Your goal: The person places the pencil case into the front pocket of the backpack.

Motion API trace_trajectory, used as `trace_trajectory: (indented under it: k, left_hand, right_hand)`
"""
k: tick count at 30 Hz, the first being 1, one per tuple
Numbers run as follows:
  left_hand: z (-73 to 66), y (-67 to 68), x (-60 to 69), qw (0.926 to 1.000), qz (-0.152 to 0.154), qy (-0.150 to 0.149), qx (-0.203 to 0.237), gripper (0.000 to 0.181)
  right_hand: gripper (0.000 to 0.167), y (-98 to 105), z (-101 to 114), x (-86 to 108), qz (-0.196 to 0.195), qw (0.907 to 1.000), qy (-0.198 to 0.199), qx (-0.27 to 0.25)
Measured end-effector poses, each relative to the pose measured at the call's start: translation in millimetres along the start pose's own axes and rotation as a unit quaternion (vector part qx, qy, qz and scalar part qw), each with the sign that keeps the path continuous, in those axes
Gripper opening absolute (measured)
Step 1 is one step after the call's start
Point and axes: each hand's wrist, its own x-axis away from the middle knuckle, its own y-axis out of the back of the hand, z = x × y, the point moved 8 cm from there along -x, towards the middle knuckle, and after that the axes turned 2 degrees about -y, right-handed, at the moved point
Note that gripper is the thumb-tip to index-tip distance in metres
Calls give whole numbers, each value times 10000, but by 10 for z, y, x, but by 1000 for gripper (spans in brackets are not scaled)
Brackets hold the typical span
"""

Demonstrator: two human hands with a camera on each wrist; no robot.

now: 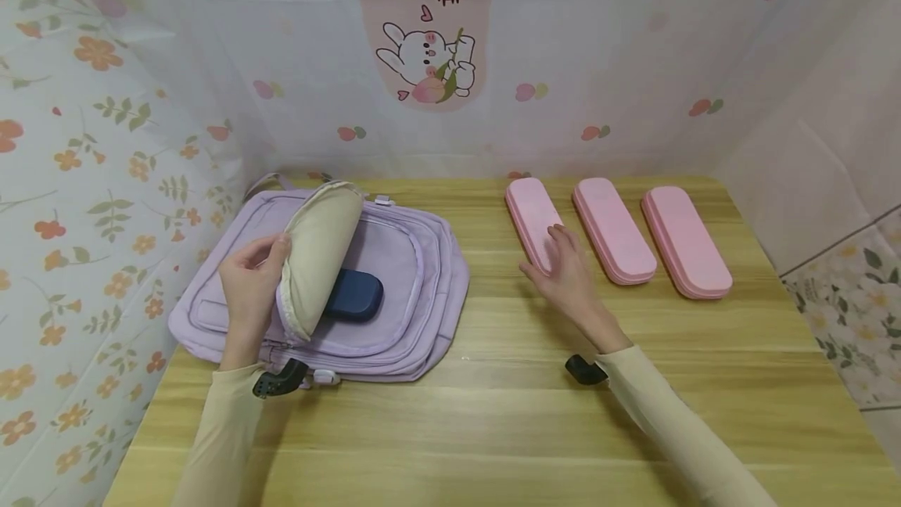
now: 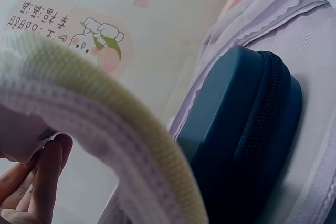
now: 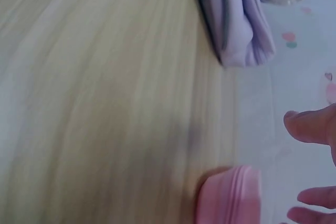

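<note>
Fingers [image 2: 46, 177] pinching fabric flap [image 1: 320, 257], rounded pink cases [image 1: 614, 230]

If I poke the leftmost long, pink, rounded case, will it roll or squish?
That pink case probably won't roll, because it lies flat. It looks fairly stiff, since its edges hold their shape. Its smooth top may be slippery.

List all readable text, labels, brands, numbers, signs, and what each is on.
"生": pale-pink rabbit-print panel on the white printed curtain.
"幸": same panel.
"福": same panel.
Other characters there: cut off in the head view, too blurred in the left wrist view.
No readable text on the lilac fabric backpack, dark-blue rounded case or three pink oblong cases.
</note>
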Motion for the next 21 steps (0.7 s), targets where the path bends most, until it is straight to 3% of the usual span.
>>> trace_trajectory:
  k: [8,15,21]
  left_hand:
    - [13,-13,11,10000,42,18,-3,10]
    - [14,-20,13,9999,60,-10,-80,21]
    - [6,-16,18,10000,9,-31,-6,16]
  right_hand:
    - [84,73,-186,108,-500,9978,48,440]
    - [88,20,-372,163,-389,9944,-746,636]
    - [86,12,-493,185,-491,9886,-1303,572]
